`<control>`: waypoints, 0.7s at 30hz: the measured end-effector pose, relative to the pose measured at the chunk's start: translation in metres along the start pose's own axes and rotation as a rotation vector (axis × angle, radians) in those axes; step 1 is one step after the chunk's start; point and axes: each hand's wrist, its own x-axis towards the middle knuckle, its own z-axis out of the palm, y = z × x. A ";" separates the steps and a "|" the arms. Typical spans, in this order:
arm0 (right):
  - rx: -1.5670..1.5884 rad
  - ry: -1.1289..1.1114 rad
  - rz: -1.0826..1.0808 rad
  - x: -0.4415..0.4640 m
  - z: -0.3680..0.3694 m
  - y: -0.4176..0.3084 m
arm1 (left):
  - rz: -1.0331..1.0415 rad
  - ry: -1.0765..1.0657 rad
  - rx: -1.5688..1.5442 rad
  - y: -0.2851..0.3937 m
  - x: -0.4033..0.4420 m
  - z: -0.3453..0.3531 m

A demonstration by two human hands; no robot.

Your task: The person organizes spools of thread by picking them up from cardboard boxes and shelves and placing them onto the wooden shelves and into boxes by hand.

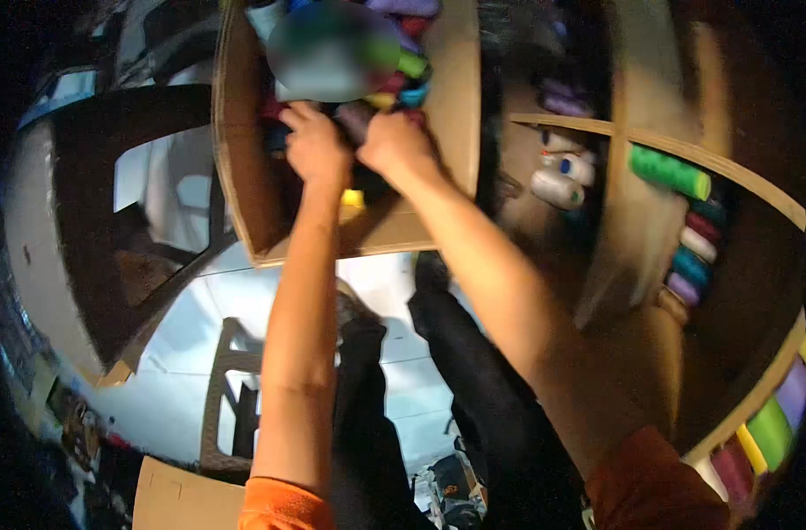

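A dark spool (354,120) is seen inside the cardboard box (457,97), between the left hand (319,150) and the right hand (396,146) — each grip is blurred, and whether either holds it cannot be told — with coloured spools (412,64) heaped beyond

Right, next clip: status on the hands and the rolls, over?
Left hand, right hand inside cardboard box, fingers at colored rolls. Dark roll between hands, grip unclear. Box's upper part blurred, obstructions unclear.
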 end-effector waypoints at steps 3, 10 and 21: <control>0.070 0.322 -0.037 -0.074 -0.008 0.020 | 0.060 -0.035 0.025 -0.010 0.000 0.004; 1.287 0.333 0.065 -0.281 -0.094 0.145 | -0.115 -0.424 -0.565 -0.039 -0.067 -0.102; 0.396 1.661 0.831 -0.249 -0.161 0.333 | -0.016 -1.508 -1.602 0.046 -0.306 -0.159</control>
